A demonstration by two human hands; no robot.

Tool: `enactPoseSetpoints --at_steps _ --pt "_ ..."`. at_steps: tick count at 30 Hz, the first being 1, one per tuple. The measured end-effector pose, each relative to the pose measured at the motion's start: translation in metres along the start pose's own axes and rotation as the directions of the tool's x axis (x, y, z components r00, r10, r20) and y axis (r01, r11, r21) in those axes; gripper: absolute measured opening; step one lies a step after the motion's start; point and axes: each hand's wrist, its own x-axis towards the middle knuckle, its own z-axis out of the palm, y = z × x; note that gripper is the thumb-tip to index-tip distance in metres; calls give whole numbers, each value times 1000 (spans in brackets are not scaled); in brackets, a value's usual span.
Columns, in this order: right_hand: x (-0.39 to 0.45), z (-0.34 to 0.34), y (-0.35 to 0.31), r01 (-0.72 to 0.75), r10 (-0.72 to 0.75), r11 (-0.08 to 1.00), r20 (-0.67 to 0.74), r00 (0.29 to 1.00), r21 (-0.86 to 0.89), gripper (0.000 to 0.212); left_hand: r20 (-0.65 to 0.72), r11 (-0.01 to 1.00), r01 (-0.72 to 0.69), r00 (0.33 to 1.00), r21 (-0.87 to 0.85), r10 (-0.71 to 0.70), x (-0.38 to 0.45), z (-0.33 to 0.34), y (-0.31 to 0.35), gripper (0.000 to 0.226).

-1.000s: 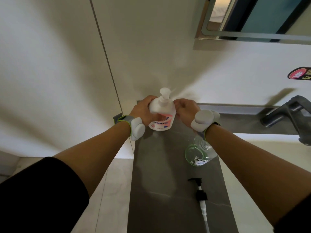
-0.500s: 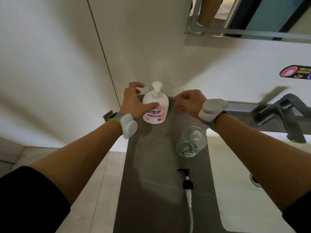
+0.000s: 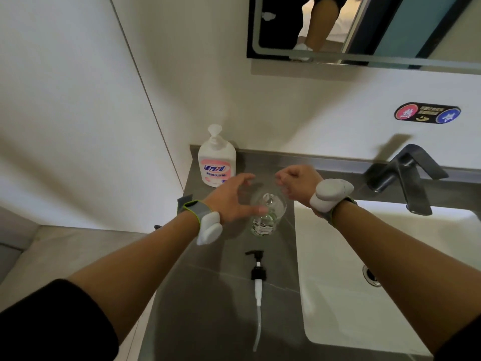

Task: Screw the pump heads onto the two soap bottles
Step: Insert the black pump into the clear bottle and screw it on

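A white soap bottle point(image 3: 216, 162) with a pink label and a white pump head on top stands upright at the back left of the grey counter point(image 3: 208, 295). A clear bottle point(image 3: 268, 214) with no pump stands mid-counter. My left hand point(image 3: 234, 199) is open, fingers spread, its thumb against the clear bottle's left side. My right hand point(image 3: 299, 183) hovers just behind and to the right of that bottle, fingers loosely curled, holding nothing. A black pump head point(image 3: 257, 272) with a long clear tube lies flat on the counter nearer to me.
A white sink basin point(image 3: 364, 282) with a drain lies right of the counter. A dark faucet point(image 3: 406, 175) stands at the back right. A mirror point(image 3: 364, 29) hangs on the wall above, and a hot/cold sticker point(image 3: 426, 113) is beside the faucet.
Both hands let go of the white bottle, which now stands alone at the back. They moved toward me to the clear bottle; the view tilted up.
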Motion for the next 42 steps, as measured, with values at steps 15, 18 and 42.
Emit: enactPoseSetpoints --at_steps 15,18,42 --pt "-51 21 38 -68 80 988 84 993 -138 20 -127 997 72 990 32 -68 -23 19 -16 75" --pt "-69 45 38 -12 123 912 245 962 -410 30 -169 992 99 979 -79 -111 -46 13 -32 75" --pt "-77 53 30 -58 148 910 192 970 -411 28 -197 976 161 962 -148 -188 -98 8 -46 73"
